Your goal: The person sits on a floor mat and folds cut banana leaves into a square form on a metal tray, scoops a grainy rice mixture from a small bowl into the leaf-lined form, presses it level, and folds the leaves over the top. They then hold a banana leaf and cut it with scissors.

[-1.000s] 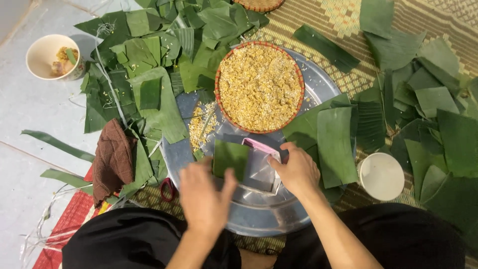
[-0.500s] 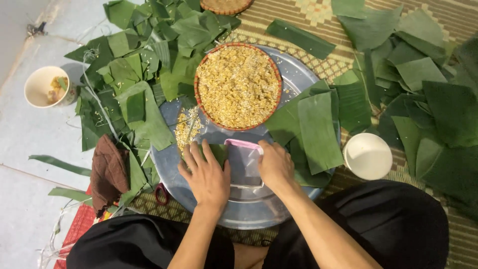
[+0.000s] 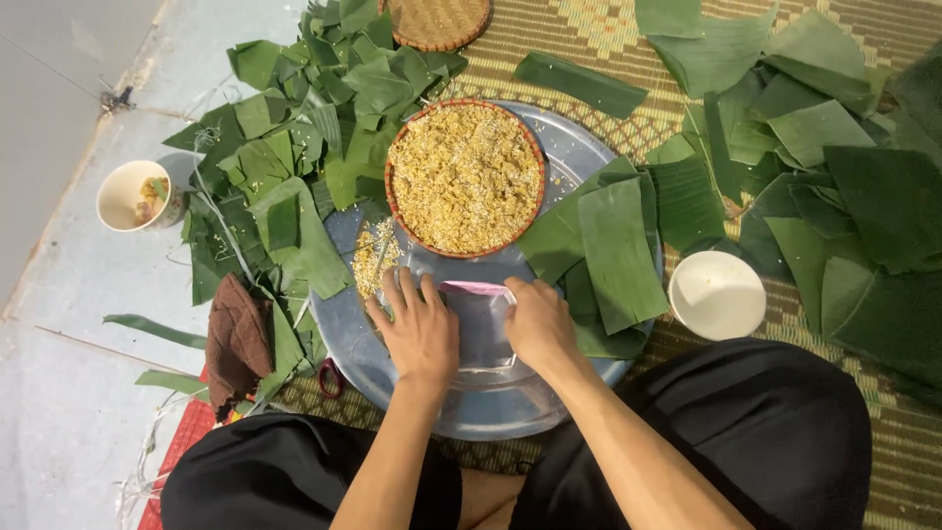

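Pressing flat, both the left hand [image 3: 422,329] and right hand [image 3: 538,324] lay open on the square mould [image 3: 481,329]; the rice basket [image 3: 465,177] remained full, filling not begun.

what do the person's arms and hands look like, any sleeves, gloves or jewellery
Both forearms are bare, with no sleeves reaching into view. The left hand and the right hand wear no gloves, and no rings, watch or bracelets show. Below the arms the person wears black clothing over the legs.
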